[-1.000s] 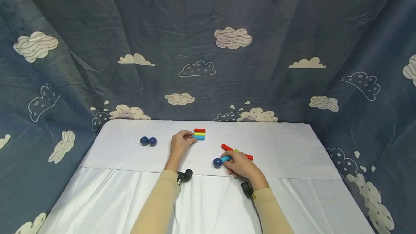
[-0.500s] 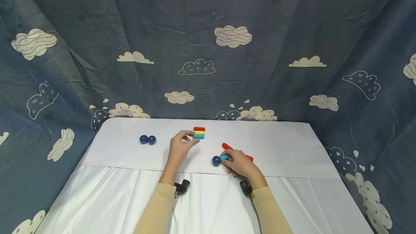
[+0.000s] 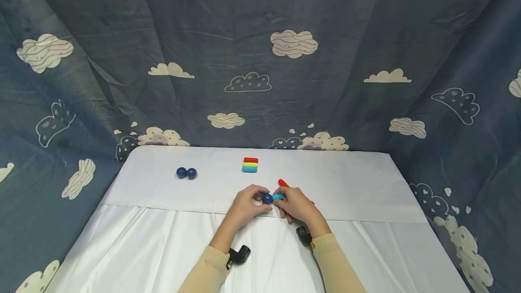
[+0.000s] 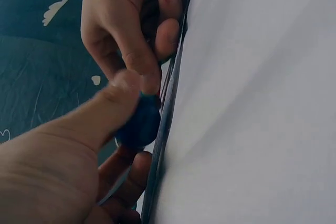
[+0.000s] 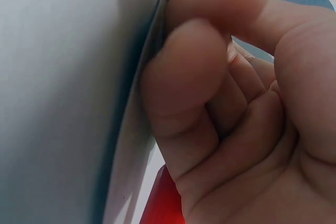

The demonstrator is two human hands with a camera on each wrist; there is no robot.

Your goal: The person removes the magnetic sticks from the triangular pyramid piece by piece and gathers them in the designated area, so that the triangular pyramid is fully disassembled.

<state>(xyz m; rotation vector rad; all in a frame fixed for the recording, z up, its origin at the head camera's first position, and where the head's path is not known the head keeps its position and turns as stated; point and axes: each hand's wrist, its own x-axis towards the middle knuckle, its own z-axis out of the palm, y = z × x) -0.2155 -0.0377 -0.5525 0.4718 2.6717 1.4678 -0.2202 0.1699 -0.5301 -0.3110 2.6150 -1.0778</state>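
Low over the white table, my left hand [image 3: 247, 205] pinches a dark blue ball [image 3: 267, 199] between thumb and fingers. The left wrist view shows the thumb on one side of the ball [image 4: 139, 124]. From the right, my right hand [image 3: 299, 203] pinches a short light blue stick [image 3: 278, 196], whose left end meets the ball. My right hand mostly covers a red stick [image 3: 283, 183] lying on the table behind it; part of something red [image 5: 164, 198] also shows past the fingers in the right wrist view.
Farther back lie short red [image 3: 251, 160], yellow [image 3: 250, 164] and light blue [image 3: 249, 169] sticks, side by side. Two dark blue balls [image 3: 186, 173] sit together at the left. A dark cloud-print cloth [image 3: 228, 49] hangs behind the white-covered table [image 3: 346, 184].
My left hand has left the row of coloured sticks, moved right and toward me, and taken hold of the dark blue ball. My right hand has stayed nearly in place with the light blue stick.
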